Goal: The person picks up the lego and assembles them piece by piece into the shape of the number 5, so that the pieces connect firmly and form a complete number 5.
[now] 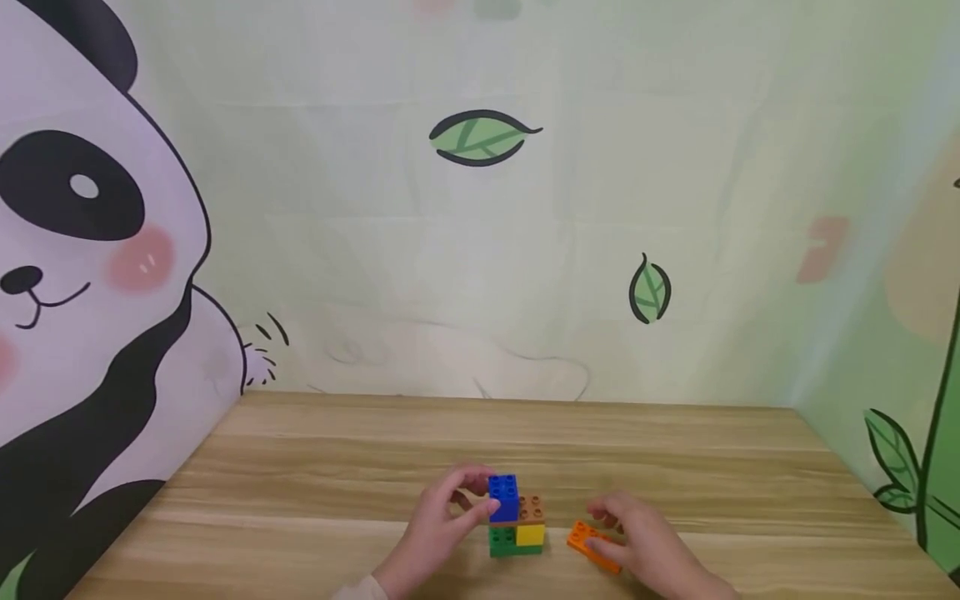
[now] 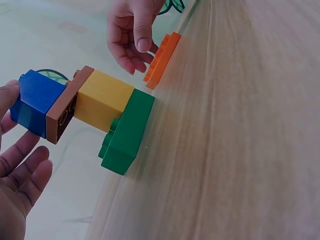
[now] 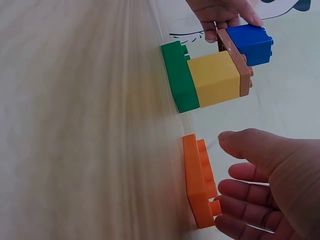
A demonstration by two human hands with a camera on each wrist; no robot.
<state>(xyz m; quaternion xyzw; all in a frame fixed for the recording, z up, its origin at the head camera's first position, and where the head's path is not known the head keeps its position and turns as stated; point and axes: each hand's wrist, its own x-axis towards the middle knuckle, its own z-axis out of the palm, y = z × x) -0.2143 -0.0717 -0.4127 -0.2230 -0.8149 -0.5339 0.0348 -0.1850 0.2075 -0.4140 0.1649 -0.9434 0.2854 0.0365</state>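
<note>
A small stack of toy building bricks stands on the table: a green brick [image 1: 514,549] at the bottom, a yellow brick [image 2: 105,99] on one end of it, a flat brown brick [image 3: 235,57] across the yellow one, and a blue brick [image 1: 503,498] on top at the left. My left hand [image 1: 444,515] pinches the blue brick between thumb and fingers. To the right of the stack an orange brick [image 3: 196,182] lies on the table, studs up. Around it hovers my right hand [image 1: 651,540], fingers loosely bent and thumb apart from them, not gripping it.
The wooden table [image 1: 360,450] runs back to a printed wall cloth [image 1: 360,250] with green leaves. A large panda picture [image 1: 187,358] fills the left side, and a green plant print [image 1: 892,458] is at the right.
</note>
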